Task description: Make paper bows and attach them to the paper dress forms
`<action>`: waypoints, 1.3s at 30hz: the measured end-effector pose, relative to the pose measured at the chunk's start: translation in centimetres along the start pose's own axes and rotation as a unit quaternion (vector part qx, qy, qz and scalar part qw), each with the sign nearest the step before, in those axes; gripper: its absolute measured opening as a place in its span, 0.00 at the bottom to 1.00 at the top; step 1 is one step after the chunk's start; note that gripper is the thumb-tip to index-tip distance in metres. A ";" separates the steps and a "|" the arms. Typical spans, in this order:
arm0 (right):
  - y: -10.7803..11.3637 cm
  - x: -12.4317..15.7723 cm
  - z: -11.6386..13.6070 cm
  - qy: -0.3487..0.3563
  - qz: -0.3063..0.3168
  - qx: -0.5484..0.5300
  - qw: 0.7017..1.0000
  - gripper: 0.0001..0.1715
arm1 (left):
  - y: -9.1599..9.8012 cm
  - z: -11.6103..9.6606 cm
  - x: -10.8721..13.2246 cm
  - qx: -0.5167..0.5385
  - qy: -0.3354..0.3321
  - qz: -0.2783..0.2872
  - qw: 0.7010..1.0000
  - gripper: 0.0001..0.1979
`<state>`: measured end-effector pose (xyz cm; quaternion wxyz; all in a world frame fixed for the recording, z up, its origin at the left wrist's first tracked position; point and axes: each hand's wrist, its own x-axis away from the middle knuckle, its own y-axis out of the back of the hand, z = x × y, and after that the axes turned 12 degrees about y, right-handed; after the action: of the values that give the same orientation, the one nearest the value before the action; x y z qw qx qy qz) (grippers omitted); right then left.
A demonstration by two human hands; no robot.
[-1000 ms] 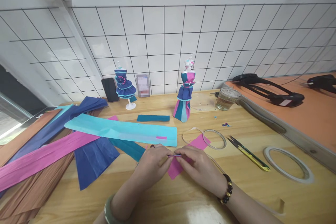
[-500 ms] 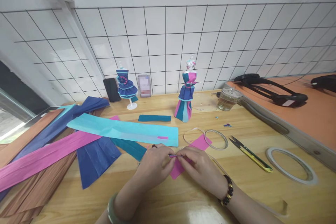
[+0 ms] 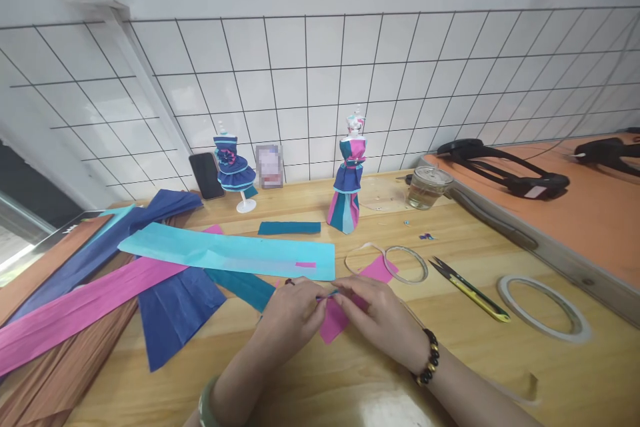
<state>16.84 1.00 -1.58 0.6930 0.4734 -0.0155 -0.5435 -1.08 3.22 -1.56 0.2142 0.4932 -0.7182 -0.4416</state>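
Observation:
My left hand [image 3: 295, 310] and my right hand [image 3: 375, 310] meet at the front middle of the table. Between their fingertips is a small narrow paper strip [image 3: 328, 294], dark blue and teal, mostly covered by the fingers. Both hands are closed in a pinch on it. Beneath them lies a pink paper piece [image 3: 333, 327], partly hidden by my right hand. Just beyond, a long light-blue paper strip [image 3: 260, 255] carries a tiny pink scrap [image 3: 305, 265]. A teal strip [image 3: 245, 288] reaches close to my left hand.
Two small dress forms, one in a blue tiered dress [image 3: 235, 170] and one in a long multicoloured dress [image 3: 345, 207], stand at the back. Yellow-handled thread snips [image 3: 470, 290], tape rolls [image 3: 545, 307] and a glass [image 3: 429, 188] are on the right. Pink paper [image 3: 95, 297] lies among strips left.
The whole view has shifted slightly, so things sit a little further left. Both hands keep their pinch, and more teal shows on the strip between the fingertips.

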 end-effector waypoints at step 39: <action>0.1 -0.2 -0.6 0.152 -0.035 0.175 0.972 0.09 | 0.1 -0.1 -0.7 0.629 0.262 0.058 0.730 0.12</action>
<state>17.15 1.52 -1.80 0.5741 0.6649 0.0119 -0.4777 -0.78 3.81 -1.32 0.0595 0.5688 -0.7743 0.2709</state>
